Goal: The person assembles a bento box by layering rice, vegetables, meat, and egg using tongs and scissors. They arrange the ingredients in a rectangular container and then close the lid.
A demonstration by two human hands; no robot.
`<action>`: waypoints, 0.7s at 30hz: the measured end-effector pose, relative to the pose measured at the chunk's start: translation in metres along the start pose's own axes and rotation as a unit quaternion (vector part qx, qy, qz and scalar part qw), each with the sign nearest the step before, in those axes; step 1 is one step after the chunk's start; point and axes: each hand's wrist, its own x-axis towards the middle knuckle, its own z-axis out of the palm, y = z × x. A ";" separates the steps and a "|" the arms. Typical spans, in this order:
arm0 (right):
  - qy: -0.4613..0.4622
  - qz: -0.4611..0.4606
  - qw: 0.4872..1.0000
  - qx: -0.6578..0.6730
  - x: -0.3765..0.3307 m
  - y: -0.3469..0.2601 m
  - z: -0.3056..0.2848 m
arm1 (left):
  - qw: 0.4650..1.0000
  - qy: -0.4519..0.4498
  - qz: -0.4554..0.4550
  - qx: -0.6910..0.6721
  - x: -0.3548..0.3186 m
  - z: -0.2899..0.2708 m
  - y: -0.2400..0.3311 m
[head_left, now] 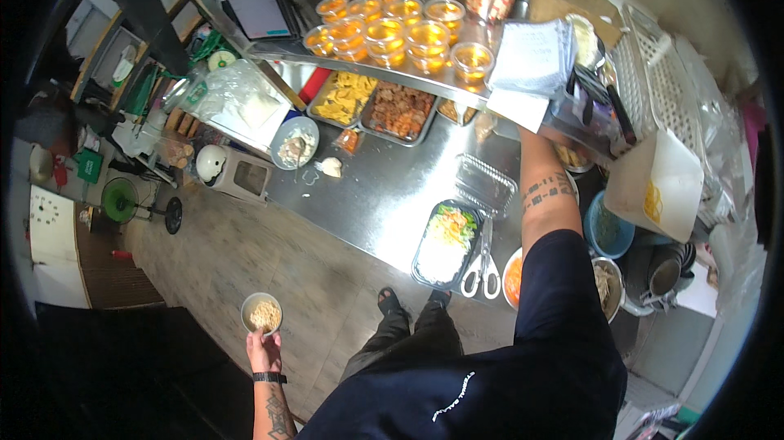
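Observation:
My left hand (264,353) is out over the floor, away from the counter, its fingers closed on the rim of a small round bowl (246,307). Pale, crumbly bits (265,315) like chopped nuts fill the bowl. My right arm stretches forward across the counter; its hand is hidden below the raised shelf and some paper sheets (532,52). Near that forearm sits a black takeaway tray (419,267) with white rice or noodles, shredded vegetables and greens. Its clear hinged lid (485,184) lies open behind it. White-handled scissors (482,275) rest against the tray's right side.
Above the counter (367,195), a shelf (343,64) bears many lidded cups of orange liquid (385,36). Below it stand metal trays of yellow pieces (347,97) and browned meat (400,113). A grey bowl (282,150) is at the left, a blue tub (625,228) at the right.

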 end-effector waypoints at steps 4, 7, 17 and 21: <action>-0.010 0.004 1.000 0.007 0.005 -0.007 0.003 | 0.999 0.018 -0.029 -0.014 -0.012 -0.013 -0.010; -0.009 -0.005 1.000 0.013 0.000 -0.011 0.011 | 0.998 0.059 -0.027 -0.021 -0.025 0.016 -0.006; -0.017 0.007 1.000 0.021 0.006 0.002 0.018 | 0.996 -0.069 -0.052 -0.006 -0.009 0.048 0.006; 0.033 -0.002 0.999 0.041 -0.027 0.005 0.019 | 0.993 -0.098 -0.068 -0.017 -0.013 0.056 0.014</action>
